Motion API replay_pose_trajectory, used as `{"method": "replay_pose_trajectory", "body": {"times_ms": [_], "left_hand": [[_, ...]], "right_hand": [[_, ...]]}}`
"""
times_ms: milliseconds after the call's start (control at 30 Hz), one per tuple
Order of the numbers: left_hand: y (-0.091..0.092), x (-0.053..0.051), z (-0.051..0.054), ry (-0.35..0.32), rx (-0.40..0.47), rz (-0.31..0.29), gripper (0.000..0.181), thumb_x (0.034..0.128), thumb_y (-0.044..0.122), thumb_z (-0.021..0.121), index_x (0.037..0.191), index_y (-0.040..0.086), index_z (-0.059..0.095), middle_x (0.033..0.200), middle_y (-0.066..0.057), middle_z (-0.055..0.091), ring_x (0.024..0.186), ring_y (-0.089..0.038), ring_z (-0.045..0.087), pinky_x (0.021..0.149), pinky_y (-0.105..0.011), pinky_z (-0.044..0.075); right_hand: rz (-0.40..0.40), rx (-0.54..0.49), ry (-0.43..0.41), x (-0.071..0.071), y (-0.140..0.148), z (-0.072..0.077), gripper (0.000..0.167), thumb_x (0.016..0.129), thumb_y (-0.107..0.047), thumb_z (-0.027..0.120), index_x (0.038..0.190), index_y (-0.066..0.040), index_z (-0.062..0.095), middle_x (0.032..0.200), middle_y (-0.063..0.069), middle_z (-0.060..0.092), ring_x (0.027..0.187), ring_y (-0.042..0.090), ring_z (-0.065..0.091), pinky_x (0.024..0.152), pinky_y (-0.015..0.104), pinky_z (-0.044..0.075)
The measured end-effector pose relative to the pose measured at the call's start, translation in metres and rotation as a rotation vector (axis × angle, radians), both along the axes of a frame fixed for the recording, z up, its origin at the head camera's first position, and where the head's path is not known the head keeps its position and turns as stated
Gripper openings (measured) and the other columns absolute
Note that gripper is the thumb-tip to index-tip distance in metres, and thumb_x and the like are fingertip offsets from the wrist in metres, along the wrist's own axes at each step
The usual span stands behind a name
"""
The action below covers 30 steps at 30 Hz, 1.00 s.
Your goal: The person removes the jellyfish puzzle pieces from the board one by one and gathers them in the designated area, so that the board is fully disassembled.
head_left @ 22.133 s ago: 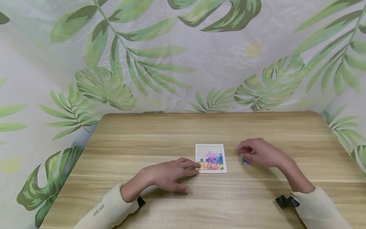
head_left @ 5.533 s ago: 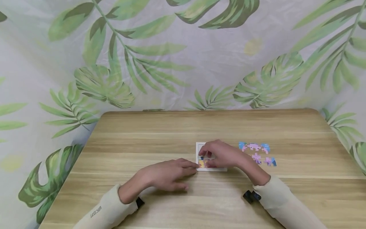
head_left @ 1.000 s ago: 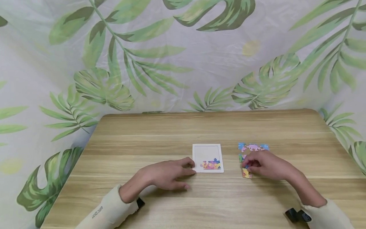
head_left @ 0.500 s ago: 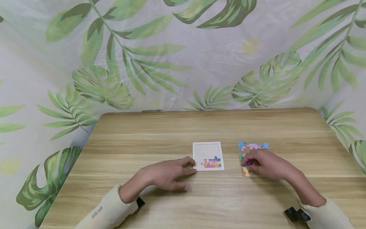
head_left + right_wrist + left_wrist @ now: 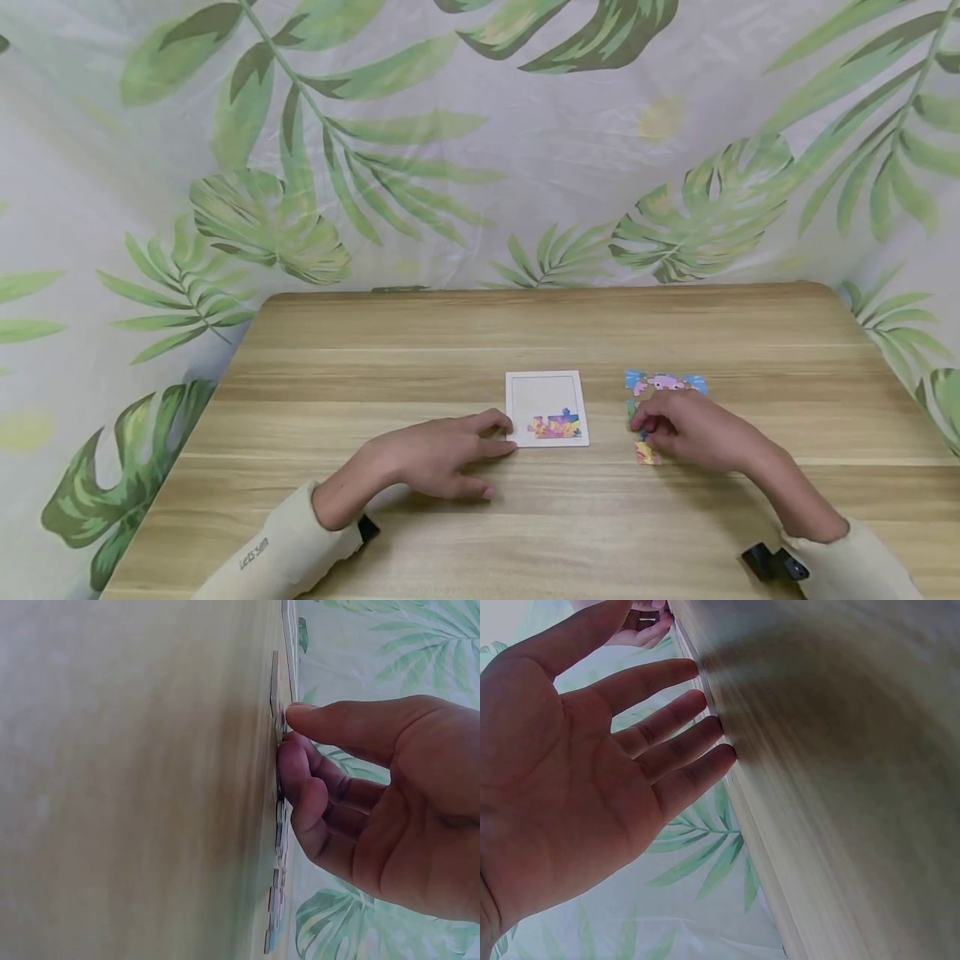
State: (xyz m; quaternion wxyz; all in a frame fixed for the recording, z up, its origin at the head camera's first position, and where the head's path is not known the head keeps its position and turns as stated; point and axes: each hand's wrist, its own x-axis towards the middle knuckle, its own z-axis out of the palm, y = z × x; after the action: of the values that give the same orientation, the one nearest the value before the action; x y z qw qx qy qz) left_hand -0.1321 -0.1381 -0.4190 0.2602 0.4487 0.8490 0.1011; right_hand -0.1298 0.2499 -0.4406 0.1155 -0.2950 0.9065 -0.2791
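In the head view, a white square puzzle board [image 5: 546, 382] lies on the table, with a few joined pink, yellow and blue puzzle pieces [image 5: 556, 425] at its lower right. My left hand [image 5: 442, 454] rests at the board's left edge, fingertips touching it; the left wrist view has its fingers extended. My right hand [image 5: 697, 429] is over a second group of puzzle pieces [image 5: 666, 382] to the right of the board. Its thumb and index finger pinch at a piece just above the yellow puzzle piece [image 5: 648, 454]. In the right wrist view, the other fingers curl inward. The hand hides several pieces.
The wooden table [image 5: 420, 350] reaches back to a leaf-patterned cloth [image 5: 555, 167] behind it. Each sleeve [image 5: 300, 542] carries a small black wrist camera [image 5: 774, 562] near the cuff.
Pieces have left the board over the earlier frames, while the group on the right has grown. Lately my right thumb and fingers have shifted slightly up from the yellow piece; my left hand stays put.
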Motion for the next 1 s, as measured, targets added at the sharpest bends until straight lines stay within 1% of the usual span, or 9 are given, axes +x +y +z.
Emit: {"method": "replay_pose_trajectory", "body": {"times_ms": [67, 200, 267, 400, 633, 800, 900, 1000], "left_hand": [[0.0, 0.0, 0.0, -0.001, 0.002, -0.001, 0.06, 0.1057, 0.04, 0.069, 0.158, 0.014, 0.056, 0.163, -0.003, 0.042, 0.139, -0.016, 0.055, 0.118, -0.035, 0.049], [0.0, -0.001, 0.001, 0.004, 0.002, -0.007, 0.06, 0.1055, 0.04, 0.069, 0.158, 0.013, 0.056, 0.162, -0.004, 0.042, 0.139, -0.017, 0.055, 0.118, -0.035, 0.049], [0.0, -0.001, 0.001, 0.007, 0.006, -0.012, 0.06, 0.1054, 0.039, 0.069, 0.158, 0.012, 0.056, 0.162, -0.005, 0.042, 0.139, -0.017, 0.056, 0.118, -0.036, 0.049], [0.001, 0.0, 0.002, 0.004, 0.013, -0.011, 0.06, 0.1054, 0.038, 0.07, 0.158, 0.012, 0.056, 0.162, -0.005, 0.042, 0.139, -0.018, 0.056, 0.118, -0.036, 0.049], [0.0, -0.001, 0.001, -0.003, 0.015, -0.004, 0.06, 0.1054, 0.038, 0.069, 0.157, 0.012, 0.056, 0.162, -0.005, 0.043, 0.14, -0.019, 0.056, 0.119, -0.038, 0.048], [0.001, -0.001, 0.001, -0.007, 0.025, -0.008, 0.06, 0.1052, 0.038, 0.07, 0.157, 0.011, 0.057, 0.161, -0.005, 0.044, 0.139, -0.018, 0.056, 0.118, -0.037, 0.049], [0.001, -0.001, 0.0, -0.01, 0.028, -0.008, 0.059, 0.1052, 0.038, 0.07, 0.156, 0.012, 0.057, 0.16, -0.004, 0.044, 0.137, -0.017, 0.056, 0.117, -0.036, 0.049], [0.0, -0.001, 0.001, -0.008, 0.028, -0.008, 0.058, 0.1056, 0.038, 0.069, 0.156, 0.012, 0.057, 0.16, -0.004, 0.045, 0.135, -0.016, 0.057, 0.116, -0.035, 0.05]], "right_hand": [[-0.001, -0.001, 0.007, 0.0, -0.001, 0.001, 0.028, 0.09, 0.009, 0.067, 0.102, -0.015, 0.078, 0.098, -0.008, 0.075, 0.087, 0.002, 0.063, 0.076, 0.025, 0.057], [0.0, 0.006, 0.029, -0.001, -0.006, 0.006, 0.021, 0.094, 0.002, 0.072, 0.104, -0.016, 0.078, 0.095, -0.011, 0.071, 0.084, 0.001, 0.06, 0.074, 0.023, 0.055], [0.002, 0.007, 0.031, -0.004, -0.011, 0.009, 0.016, 0.095, -0.004, 0.076, 0.107, -0.015, 0.078, 0.096, -0.011, 0.071, 0.085, 0.001, 0.06, 0.075, 0.024, 0.055], [0.002, 0.011, 0.004, -0.007, -0.022, 0.012, 0.016, 0.096, -0.011, 0.079, 0.112, -0.014, 0.079, 0.103, -0.007, 0.076, 0.092, 0.003, 0.065, 0.081, 0.027, 0.057], [0.035, 0.01, -0.046, -0.011, -0.044, 0.012, 0.017, 0.099, -0.011, 0.076, 0.116, -0.013, 0.078, 0.107, -0.005, 0.074, 0.094, 0.009, 0.065, 0.084, 0.028, 0.056], [0.076, 0.008, -0.033, -0.014, -0.061, 0.013, 0.02, 0.1, -0.012, 0.074, 0.119, -0.011, 0.077, 0.107, -0.003, 0.073, 0.095, 0.013, 0.064, 0.085, 0.03, 0.056], [0.102, 0.007, -0.007, -0.016, -0.072, 0.015, 0.022, 0.099, -0.012, 0.076, 0.121, -0.012, 0.077, 0.112, -0.001, 0.074, 0.1, 0.016, 0.068, 0.087, 0.033, 0.057], [0.122, 0.013, 0.017, -0.018, -0.083, 0.016, 0.024, 0.098, -0.013, 0.078, 0.122, -0.012, 0.078, 0.119, 0.001, 0.076, 0.11, 0.02, 0.071, 0.094, 0.039, 0.059]]}}
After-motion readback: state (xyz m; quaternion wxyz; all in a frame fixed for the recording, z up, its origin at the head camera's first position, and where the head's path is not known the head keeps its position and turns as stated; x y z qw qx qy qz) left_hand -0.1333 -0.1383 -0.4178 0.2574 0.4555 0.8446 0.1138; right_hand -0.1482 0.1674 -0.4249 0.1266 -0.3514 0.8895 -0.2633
